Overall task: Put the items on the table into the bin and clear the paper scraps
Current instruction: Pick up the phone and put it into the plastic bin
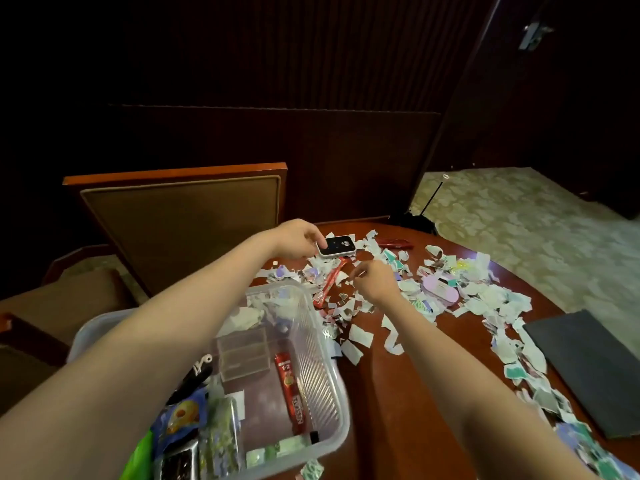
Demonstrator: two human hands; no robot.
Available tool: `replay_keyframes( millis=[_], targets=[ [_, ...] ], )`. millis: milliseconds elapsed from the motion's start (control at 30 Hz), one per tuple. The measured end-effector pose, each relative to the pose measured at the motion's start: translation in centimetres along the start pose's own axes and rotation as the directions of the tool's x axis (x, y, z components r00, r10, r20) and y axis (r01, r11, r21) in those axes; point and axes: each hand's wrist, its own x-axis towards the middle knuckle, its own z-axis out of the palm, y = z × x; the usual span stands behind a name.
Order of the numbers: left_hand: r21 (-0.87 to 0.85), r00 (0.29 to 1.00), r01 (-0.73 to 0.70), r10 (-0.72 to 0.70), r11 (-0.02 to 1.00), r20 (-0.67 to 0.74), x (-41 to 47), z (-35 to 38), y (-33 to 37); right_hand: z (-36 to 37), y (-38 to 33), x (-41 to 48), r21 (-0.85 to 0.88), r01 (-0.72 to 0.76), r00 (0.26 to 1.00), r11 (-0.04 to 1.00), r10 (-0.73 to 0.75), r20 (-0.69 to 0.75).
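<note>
Head view. My left hand (298, 239) grips the device (341, 245) by its near-left edge, at the far side of the counter (381, 410), beyond the bin (329, 355). My right hand (372, 282) hovers over the scraps (360, 336) with its fingers curled; I cannot tell whether it pinches one.

Step in hand, as I judge it: carry the device to the bin. I would lift it straight up before drawing back, so that it drags no scraps along, then lay it in the bin rather than drop it.

On the counter I count one device, one red sachet (329, 284), one pink case (440, 289), one red tool (394, 243) and one dark board (588, 368). The scraps are beyond counting. In the bin I count a second sachet (292, 393), one clear box (242, 355) and some packets too bunched to count.
</note>
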Motion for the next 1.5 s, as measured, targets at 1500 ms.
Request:
replay_keyframes(
  millis=[1500],
  targets=[
    [0.703,0.959,0.215,-0.283,0.678,-0.020,19.2,8.6,-3.0,6.0,5.1,7.7,0.267,-0.224,0.975,0.937,0.215,0.063]
  ],
)
